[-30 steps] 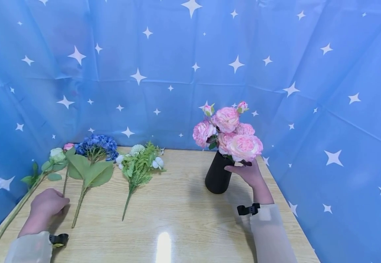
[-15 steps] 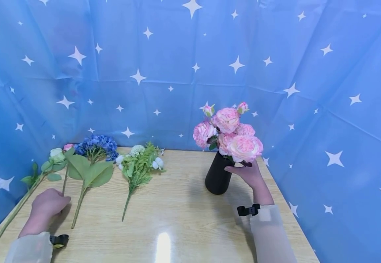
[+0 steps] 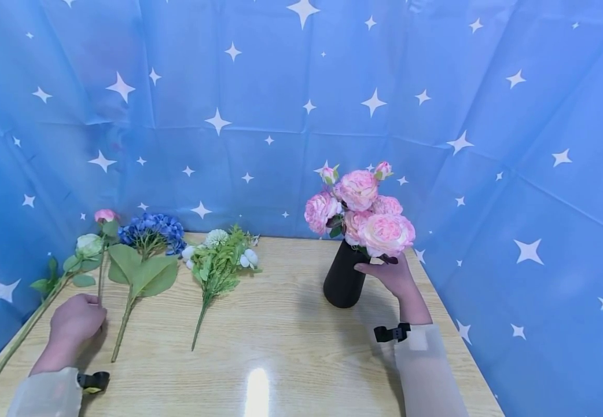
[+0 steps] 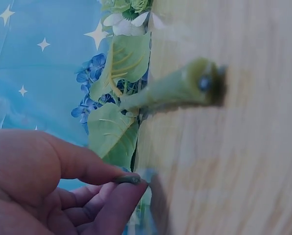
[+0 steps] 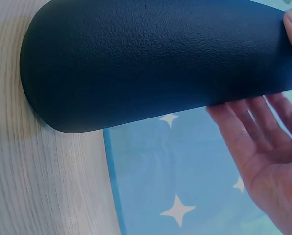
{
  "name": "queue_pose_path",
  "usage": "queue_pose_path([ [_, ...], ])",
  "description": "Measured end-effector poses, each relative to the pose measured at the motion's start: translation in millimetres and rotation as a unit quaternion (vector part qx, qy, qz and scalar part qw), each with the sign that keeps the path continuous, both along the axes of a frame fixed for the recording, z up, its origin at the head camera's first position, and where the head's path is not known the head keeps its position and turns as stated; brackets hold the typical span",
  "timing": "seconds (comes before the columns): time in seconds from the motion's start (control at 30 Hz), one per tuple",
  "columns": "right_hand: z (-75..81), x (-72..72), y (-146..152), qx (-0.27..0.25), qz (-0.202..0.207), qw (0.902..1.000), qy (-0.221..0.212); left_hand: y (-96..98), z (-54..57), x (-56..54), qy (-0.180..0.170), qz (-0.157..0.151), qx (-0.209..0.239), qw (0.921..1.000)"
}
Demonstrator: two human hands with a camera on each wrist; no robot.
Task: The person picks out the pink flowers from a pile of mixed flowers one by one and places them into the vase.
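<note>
My left hand [image 3: 76, 319] pinches the thin green stem [image 4: 129, 179] of a pink flower [image 3: 106, 215] between thumb and forefinger at the table's left. The bloom is lifted a little at the back, between a white rose [image 3: 89, 246] and a blue hydrangea [image 3: 154, 230]. On the right, my right hand [image 3: 394, 275] holds the upper part of a black vase [image 3: 344, 279], thumb on the near side. Pink peonies [image 3: 359, 190] fill the mouth of the vase, which stands on the table. In the right wrist view, fingers [image 5: 234, 127] touch the vase's side.
A bunch of white blossoms with green foliage [image 3: 220, 260] lies right of the hydrangea on the wooden table [image 3: 275, 330]. A blue star-patterned curtain [image 3: 260, 87] closes in the back and both sides.
The pink flower has risen slightly from behind the leaves, with my left hand shifting a little upward and left. My right hand and the vase stay in place.
</note>
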State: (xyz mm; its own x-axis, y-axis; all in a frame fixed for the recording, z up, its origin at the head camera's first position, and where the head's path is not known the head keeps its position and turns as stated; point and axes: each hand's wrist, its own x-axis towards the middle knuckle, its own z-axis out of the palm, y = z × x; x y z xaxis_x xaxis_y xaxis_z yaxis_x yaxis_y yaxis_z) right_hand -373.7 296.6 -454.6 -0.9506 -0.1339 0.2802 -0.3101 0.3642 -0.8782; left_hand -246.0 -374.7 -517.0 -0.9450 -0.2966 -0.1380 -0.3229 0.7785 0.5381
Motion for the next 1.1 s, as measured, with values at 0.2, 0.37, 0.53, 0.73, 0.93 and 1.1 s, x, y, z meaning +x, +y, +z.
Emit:
queue_pose_path([
  [0.2, -1.5, 1.1, -0.8, -0.002, -0.003, 1.0000, 0.002, 5.4, -3.2, -0.7, 0.061, 0.037, -0.009, 0.9974],
  [0.37, -1.6, 5.1, 1.4, -0.016, 0.011, 0.9998, 0.000, 15.0, -4.7, 0.5, 0.098, 0.046, 0.002, 0.9941],
  [0.53, 1.4, 4.5, 3.7, -0.021, 0.030, 0.9993, -0.004, 20.3, 3.0, -2.1, 0.111, 0.053, 0.039, 0.9916],
  [0.73, 15.6, 2.7, 15.3, -0.037, 0.089, 0.9946, 0.038, 38.9, 20.0, -16.0, 0.150, 0.032, 0.066, 0.9860],
  [0.93, 31.4, 13.4, 34.2, -0.040, 0.078, 0.9945, 0.059, 89.5, 33.1, -31.9, 0.200, -0.014, 0.087, 0.9759],
  [1.1, 48.5, 27.7, 32.2, -0.102, -0.016, 0.9912, 0.082, 132.7, 44.8, -40.7, 0.245, -0.056, 0.076, 0.9651],
])
